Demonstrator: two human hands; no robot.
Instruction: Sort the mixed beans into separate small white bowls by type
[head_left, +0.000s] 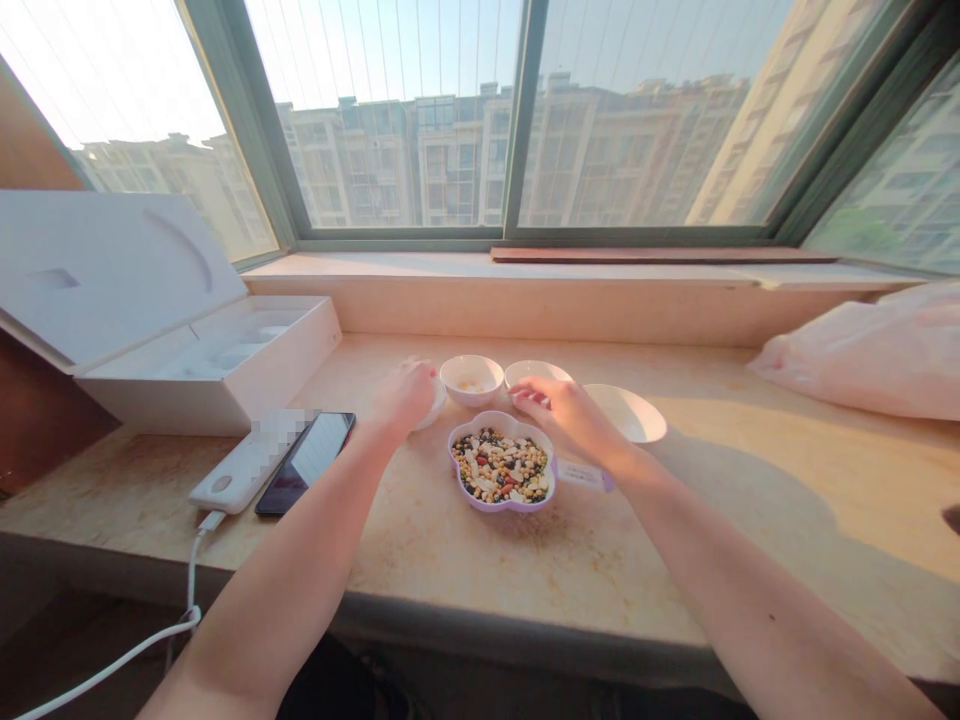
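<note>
Marble window ledge (pixel 480 570), low sun across it. Nr front edge, centre: lilac flower-shaped dish (pixel 502 462) w/ mixed beans, nuts & grains, sitting flat, small paper label (pixel 581 475) just beside its R side. To the L, white cable (pixel 191 570) runs over front edge from power bank (pixel 240 470), part of it blurred out; black phone (pixel 304 463) lies right next to it, can't tell if touching. L hand (pixel 405 397) curves down over small white bowl (pixel 437 405), mostly hidden; hand on it, grip unclear. R hand (pixel 566 410) reaches past dish, fingers (pixel 521 392) at rim of 2nd white bowl (pixel 538 372); can't tell if holding anything. Hands apart, dish btwn them. Further back, white bowl w/ a few grains (pixel 469 380) sits btwn the hands; wider white bowl (pixel 628 413) just R of R hand. Far L corner: open white box (pixel 210 375), lid up. Far R: pink plastic bag (pixel 862 360). Behind, wood strip (pixel 660 255) on sill, then window (pixel 514 120), apt blocks (pixel 592 150) outside.
</note>
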